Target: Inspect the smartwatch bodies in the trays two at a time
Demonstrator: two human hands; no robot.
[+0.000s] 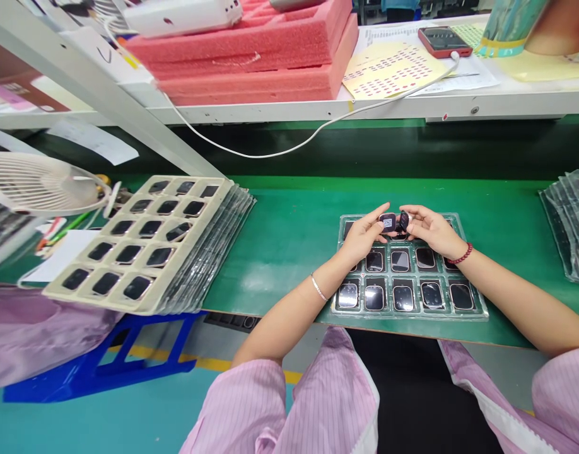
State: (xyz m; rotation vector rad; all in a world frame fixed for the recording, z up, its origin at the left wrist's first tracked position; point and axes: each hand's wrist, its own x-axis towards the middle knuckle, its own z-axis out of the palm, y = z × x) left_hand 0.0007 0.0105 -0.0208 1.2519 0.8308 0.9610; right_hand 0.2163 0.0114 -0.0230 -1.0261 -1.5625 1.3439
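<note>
Both hands are over the far edge of a clear plastic tray holding rows of square, dark-faced watch-like pieces. Between finger and thumb, my left hand grips a small dark square piece that shows a white printed code. Close beside it, my right hand pinches a second dark piece, turned nearly edge-on. The two pieces are almost touching. My fingers partly hide the tray's far row.
A cream tray of similar pieces tops a stack of clear trays on the left, near a white fan. More clear trays stand far right. A shelf with red foam and a hanging white cable crosses behind.
</note>
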